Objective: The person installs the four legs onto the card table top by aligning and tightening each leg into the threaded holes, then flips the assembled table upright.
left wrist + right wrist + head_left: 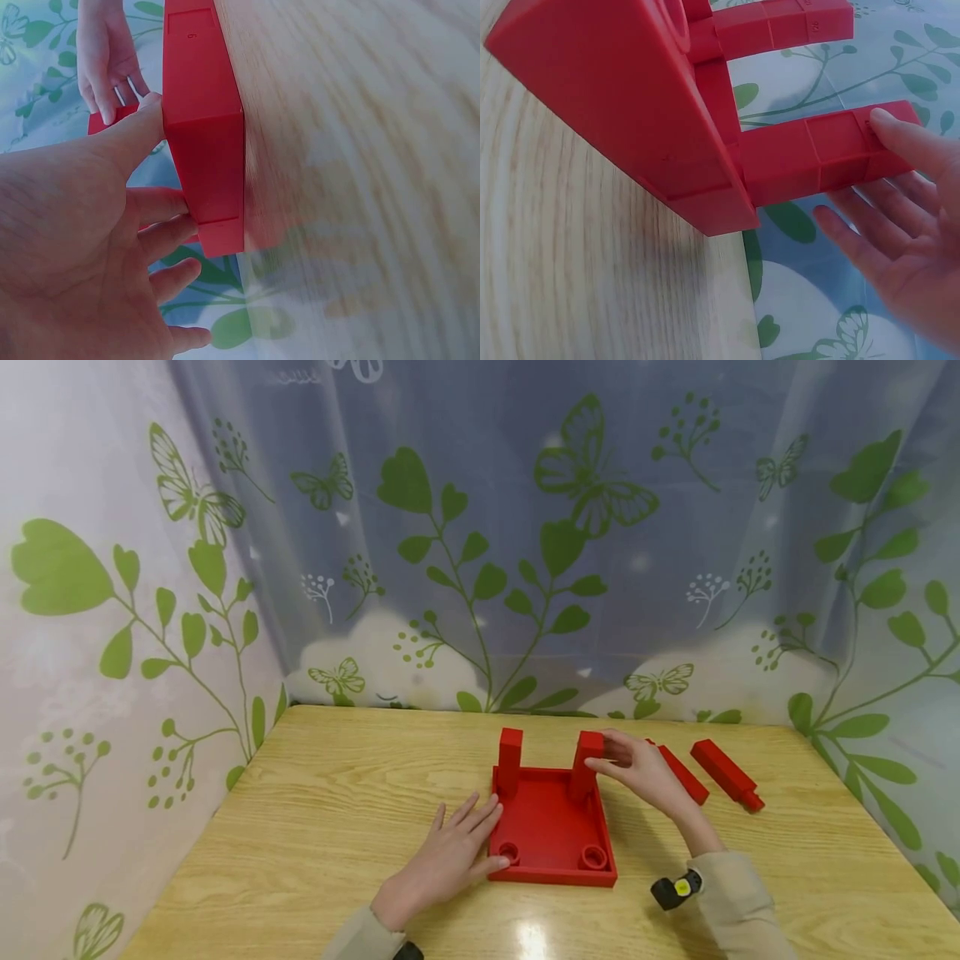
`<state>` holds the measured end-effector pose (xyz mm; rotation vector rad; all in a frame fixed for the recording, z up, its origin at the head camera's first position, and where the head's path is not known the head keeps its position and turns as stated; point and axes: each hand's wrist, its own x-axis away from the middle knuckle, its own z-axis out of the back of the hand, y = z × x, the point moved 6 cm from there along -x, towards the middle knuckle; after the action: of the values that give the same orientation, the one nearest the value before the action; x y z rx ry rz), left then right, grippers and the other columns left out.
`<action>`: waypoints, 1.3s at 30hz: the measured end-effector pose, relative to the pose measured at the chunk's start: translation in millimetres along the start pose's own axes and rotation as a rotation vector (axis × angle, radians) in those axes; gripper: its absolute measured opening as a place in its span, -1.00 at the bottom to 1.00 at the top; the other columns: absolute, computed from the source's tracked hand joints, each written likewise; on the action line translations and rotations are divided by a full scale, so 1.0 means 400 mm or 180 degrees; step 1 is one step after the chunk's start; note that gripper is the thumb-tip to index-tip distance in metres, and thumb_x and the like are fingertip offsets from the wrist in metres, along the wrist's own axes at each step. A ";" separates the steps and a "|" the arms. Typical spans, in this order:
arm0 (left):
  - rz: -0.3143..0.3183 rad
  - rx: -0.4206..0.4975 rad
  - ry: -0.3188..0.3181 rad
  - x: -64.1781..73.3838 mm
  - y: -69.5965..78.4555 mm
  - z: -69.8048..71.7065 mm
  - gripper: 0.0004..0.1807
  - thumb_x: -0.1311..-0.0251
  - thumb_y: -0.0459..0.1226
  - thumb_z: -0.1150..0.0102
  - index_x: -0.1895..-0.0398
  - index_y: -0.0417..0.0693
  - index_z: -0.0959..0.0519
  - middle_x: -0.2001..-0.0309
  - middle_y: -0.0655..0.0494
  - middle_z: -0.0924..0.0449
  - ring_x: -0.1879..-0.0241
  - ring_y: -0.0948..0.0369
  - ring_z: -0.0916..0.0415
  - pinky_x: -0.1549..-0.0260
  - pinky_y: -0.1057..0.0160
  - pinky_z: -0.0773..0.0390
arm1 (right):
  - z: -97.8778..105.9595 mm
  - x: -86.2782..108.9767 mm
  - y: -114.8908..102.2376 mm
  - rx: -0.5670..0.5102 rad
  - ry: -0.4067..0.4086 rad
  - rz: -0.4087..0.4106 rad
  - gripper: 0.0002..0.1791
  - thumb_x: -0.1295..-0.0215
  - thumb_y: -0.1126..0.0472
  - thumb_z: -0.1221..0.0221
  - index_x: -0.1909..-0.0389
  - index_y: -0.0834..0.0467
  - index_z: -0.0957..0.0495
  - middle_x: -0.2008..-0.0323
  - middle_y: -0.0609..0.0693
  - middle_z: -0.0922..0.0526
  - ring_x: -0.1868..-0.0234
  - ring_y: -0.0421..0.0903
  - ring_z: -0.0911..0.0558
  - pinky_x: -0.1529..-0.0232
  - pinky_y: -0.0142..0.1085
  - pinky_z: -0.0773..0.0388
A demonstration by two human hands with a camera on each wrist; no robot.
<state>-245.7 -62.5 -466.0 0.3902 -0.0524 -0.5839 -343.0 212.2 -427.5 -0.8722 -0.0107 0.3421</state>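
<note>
A red square tray-like base with raised edges lies on the table. Two red square posts rise from its far corners, the left post and the right post. Round sockets show at the near corners, the left one partly behind a thumb and the right one in plain sight. My left hand rests along the base's left edge with fingers extended, its thumb over the near-left corner. With thumb and fingers, my right hand pinches the right post near its top.
Right of the base, two loose red posts lie on the wooden table. The nearer-in post is partly behind my right hand; the outer post has a narrow peg end. A patterned curtain hangs behind the table and along both sides.
</note>
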 end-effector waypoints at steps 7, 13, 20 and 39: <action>0.0023 0.0009 -0.0043 -0.001 0.000 0.000 -0.18 -0.41 0.11 -0.10 -0.56 -0.18 -0.21 -0.58 0.00 -0.12 -0.58 -0.11 0.05 -0.39 -0.43 0.05 | -0.002 0.009 0.002 -0.0014 0.0072 0.0073 -0.24 -0.39 0.03 -0.29 -0.45 0.34 -0.30 -0.29 0.43 -0.47 -0.24 0.34 -0.55 -0.19 0.15 -0.51; 0.0028 -0.0011 -0.0031 -0.001 0.000 0.004 -0.17 -0.41 0.11 -0.10 -0.55 -0.18 -0.21 -0.58 -0.01 -0.12 -0.58 -0.11 0.05 -0.39 -0.43 0.04 | 0.014 0.027 0.010 -0.0212 0.0192 0.0289 -0.39 -0.40 0.12 -0.28 -0.40 0.24 -0.41 -0.25 0.28 -0.57 -0.19 0.25 -0.62 -0.10 -0.07 -0.63; -0.0008 0.0044 -0.0011 0.002 0.002 0.003 -0.18 -0.41 0.10 -0.11 -0.55 -0.20 -0.22 -0.57 -0.03 -0.13 -0.57 -0.13 0.04 -0.38 -0.45 0.03 | 0.066 0.059 0.040 -0.0134 0.0520 0.0523 -0.49 -0.41 0.19 -0.27 -0.35 0.12 -0.49 -0.24 0.17 -0.61 -0.17 0.17 -0.63 -0.04 -0.41 -0.60; 0.0037 0.0038 -0.0043 -0.002 -0.004 -0.002 -0.17 -0.41 0.11 -0.11 -0.56 -0.18 -0.20 -0.59 0.00 -0.11 -0.58 -0.10 0.08 -0.39 -0.43 0.05 | 0.154 0.122 0.172 0.0698 0.0548 -0.0103 -0.30 -0.31 0.23 -0.36 -0.38 0.40 -0.35 -0.30 0.45 -0.44 -0.26 0.42 -0.45 -0.22 0.25 -0.41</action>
<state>-247.1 -62.9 -467.1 0.3975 -0.0711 -0.5750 -325.7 313.6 -445.5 -0.6810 0.1693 0.2319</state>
